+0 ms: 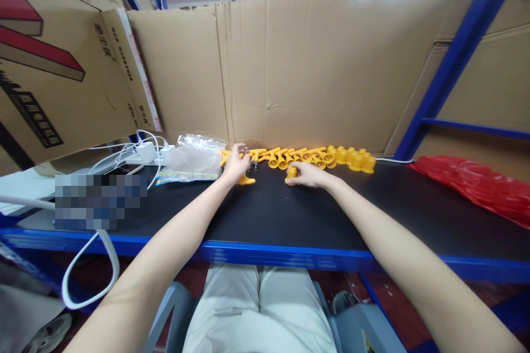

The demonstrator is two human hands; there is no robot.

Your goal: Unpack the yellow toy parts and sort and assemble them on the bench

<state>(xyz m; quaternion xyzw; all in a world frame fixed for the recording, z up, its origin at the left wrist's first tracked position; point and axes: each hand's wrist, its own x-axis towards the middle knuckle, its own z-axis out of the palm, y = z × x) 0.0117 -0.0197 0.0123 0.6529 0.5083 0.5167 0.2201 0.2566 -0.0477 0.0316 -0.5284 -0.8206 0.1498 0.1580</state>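
Note:
My left hand (237, 165) reaches to the back of the bench with its fingers pinched together. A small silvery metal spring (247, 150) shows at its fingertips. Several loose metal springs (254, 165) lie just right of that hand, and a yellow curved plastic part (247, 180) lies partly hidden under it. My right hand (309, 175) grips a yellow plastic cup (291, 175) between thumb and fingers, at the black worktop. Behind both hands runs a row of yellow funnel-ended plastic parts (284, 158). More yellow cups (360, 160) stand grouped at the row's right end.
A clear plastic bag (199, 155) lies left of my left hand. Farther left are white chargers and cables (146, 151) and a blurred-out item (101, 198). A red plastic bag (472, 185) lies at right. Cardboard (323, 71) walls the back; a blue edge (281, 253) runs in front.

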